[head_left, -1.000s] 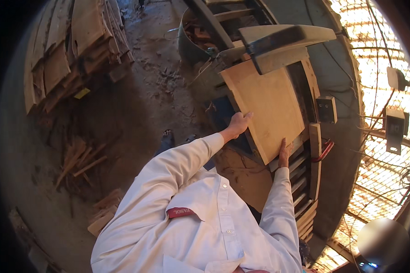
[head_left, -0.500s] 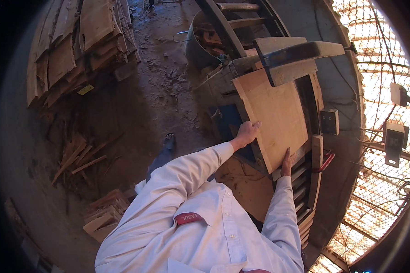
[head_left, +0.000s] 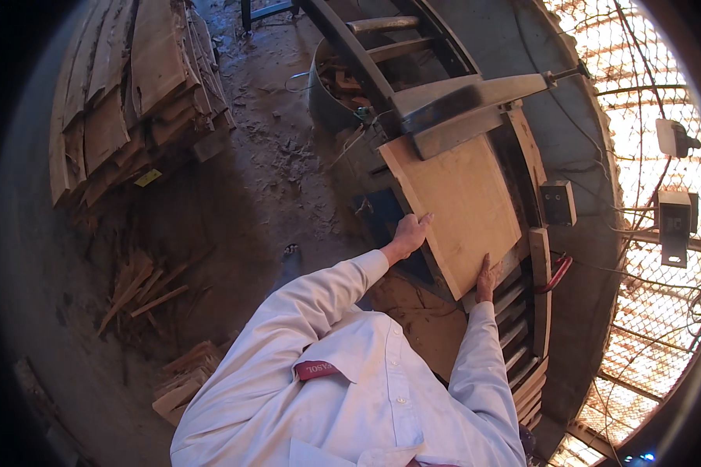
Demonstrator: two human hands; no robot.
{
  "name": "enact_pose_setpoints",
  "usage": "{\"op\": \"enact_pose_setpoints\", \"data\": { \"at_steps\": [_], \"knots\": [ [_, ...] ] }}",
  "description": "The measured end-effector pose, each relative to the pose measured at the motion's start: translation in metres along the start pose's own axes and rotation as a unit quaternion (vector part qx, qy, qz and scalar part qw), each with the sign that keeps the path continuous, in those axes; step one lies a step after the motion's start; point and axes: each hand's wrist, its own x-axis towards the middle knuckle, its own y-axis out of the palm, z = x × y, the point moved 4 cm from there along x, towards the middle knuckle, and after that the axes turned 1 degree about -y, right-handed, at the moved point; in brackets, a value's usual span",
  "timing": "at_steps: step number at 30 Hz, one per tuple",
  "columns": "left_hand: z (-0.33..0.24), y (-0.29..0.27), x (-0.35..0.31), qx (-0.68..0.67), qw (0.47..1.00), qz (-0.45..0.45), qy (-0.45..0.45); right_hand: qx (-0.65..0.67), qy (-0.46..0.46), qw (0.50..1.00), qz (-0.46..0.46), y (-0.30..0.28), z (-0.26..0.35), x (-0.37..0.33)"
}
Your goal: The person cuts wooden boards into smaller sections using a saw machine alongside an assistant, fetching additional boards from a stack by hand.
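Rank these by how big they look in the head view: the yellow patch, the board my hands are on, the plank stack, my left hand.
1. Plank stack
2. Board
3. Left hand
4. Yellow patch

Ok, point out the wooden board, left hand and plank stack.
Wooden board (head_left: pixel 461 210), head view: middle of its top face.
Left hand (head_left: pixel 408 235), head view: back of the hand.
Plank stack (head_left: pixel 153 71), head view: a top plank.

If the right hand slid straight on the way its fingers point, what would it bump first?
The right hand already touches the board; beyond it, probably the grey machine part over its far end, though its height is unclear.
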Motion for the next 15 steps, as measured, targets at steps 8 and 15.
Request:
{"op": "enact_pose_setpoints", "data": {
  "at_steps": [8,15],
  "knots": [
    [0.001,-0.001,0.001,0.039,0.999,0.005,0.007,-0.026,0.015,0.999,-0.01,0.003,-0.014,0.003],
    [0.005,-0.001,0.006,0.031,0.999,0.039,-0.02,-0.018,0.043,0.999,-0.009,0.003,-0.01,0.002]
  ]
}}
